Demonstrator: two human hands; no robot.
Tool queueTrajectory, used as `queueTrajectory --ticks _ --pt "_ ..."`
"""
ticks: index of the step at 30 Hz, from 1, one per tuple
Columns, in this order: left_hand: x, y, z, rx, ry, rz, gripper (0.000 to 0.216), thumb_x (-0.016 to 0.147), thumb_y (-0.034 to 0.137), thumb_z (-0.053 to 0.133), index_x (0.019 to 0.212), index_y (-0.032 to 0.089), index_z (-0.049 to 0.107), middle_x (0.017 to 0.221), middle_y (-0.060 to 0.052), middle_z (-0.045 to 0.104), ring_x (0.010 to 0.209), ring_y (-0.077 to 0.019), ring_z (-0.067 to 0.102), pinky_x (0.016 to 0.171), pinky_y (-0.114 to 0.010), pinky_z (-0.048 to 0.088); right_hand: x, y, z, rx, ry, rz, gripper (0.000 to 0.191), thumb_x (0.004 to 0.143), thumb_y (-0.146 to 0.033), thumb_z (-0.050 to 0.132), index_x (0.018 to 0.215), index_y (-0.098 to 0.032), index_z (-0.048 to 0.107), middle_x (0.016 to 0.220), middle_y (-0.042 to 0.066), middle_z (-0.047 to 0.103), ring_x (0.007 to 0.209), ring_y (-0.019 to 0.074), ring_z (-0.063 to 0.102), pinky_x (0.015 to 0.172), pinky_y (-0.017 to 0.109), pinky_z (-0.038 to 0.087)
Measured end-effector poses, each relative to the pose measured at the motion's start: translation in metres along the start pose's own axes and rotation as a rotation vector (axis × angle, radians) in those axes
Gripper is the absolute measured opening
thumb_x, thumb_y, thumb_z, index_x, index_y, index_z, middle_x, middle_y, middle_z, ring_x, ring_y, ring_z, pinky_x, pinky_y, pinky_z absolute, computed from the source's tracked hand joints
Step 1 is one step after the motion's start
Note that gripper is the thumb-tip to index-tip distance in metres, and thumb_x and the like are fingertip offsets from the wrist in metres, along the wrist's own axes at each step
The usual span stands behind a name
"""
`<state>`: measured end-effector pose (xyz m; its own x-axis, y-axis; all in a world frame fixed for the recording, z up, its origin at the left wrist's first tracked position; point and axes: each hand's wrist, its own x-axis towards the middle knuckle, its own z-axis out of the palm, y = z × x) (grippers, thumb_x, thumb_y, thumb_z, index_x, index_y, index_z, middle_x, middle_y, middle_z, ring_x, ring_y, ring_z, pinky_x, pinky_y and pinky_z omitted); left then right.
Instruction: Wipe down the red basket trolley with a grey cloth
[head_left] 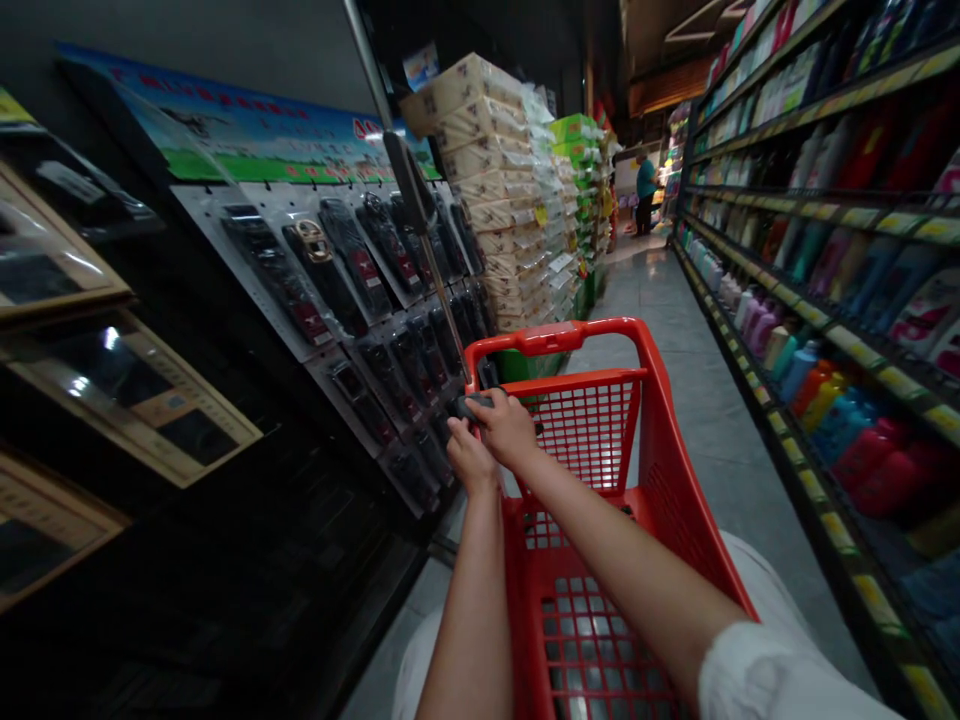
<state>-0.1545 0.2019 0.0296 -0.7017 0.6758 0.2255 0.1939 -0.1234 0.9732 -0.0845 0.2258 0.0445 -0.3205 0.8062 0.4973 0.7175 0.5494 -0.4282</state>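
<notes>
Both my hands meet at the front left corner of a red plastic shopping cart (645, 400), which stands in front of me. My right hand (508, 425) is closed over a dark grip at the lower end of a long metal pole (409, 180). My left hand (471, 458) sits just below and left of it, fingers curled around the same dark grip. The pole rises up and to the left, with a dark block partway along it, in front of a wall display of packaged dark items (337, 270).
Framed items (127, 390) hang at the left. Stacked cartons (487, 180) and green boxes line the left side further on. Shelves of coloured bottles (825, 330) run along the right. The grey aisle floor (675, 330) leads to a distant person (645, 190) in a teal top.
</notes>
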Motion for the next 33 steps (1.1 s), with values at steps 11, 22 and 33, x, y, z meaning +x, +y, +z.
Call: queueTrajectory --ticks 11,22,33 --pt "-0.009 0.015 -0.007 0.189 -0.014 -0.05 0.064 0.099 0.045 0.021 0.124 0.007 0.066 0.121 -0.02 0.067 0.12 -0.0284 0.061 0.095 -0.034 0.046 0.099 -0.022 -0.085 0.004 0.424 -0.169 0.052 0.09 -0.016 0.047 0.139 -0.032 0.054 0.142 0.005 0.045 0.118 0.0249 0.048 0.098 0.037 0.044" --pt "-0.017 0.019 -0.013 0.308 -0.05 0.008 0.063 0.098 0.043 0.021 0.118 0.007 0.069 0.116 -0.023 0.069 0.115 -0.0318 0.063 0.09 -0.035 0.047 0.086 0.006 -0.033 -0.191 0.149 -0.351 0.047 0.092 -0.018 0.047 0.135 -0.034 0.058 0.136 0.006 0.053 0.11 0.0229 0.051 0.093 0.034 0.046" --pt "-0.008 0.0 -0.007 0.17 -0.009 0.084 0.063 0.096 0.049 0.025 0.11 0.01 0.071 0.112 -0.024 0.07 0.113 -0.0321 0.064 0.091 -0.037 0.048 0.162 -0.034 -0.094 -0.044 0.395 -0.286 0.052 0.091 -0.015 0.045 0.139 -0.03 0.053 0.14 0.008 0.046 0.118 0.0243 0.046 0.1 0.037 0.04"
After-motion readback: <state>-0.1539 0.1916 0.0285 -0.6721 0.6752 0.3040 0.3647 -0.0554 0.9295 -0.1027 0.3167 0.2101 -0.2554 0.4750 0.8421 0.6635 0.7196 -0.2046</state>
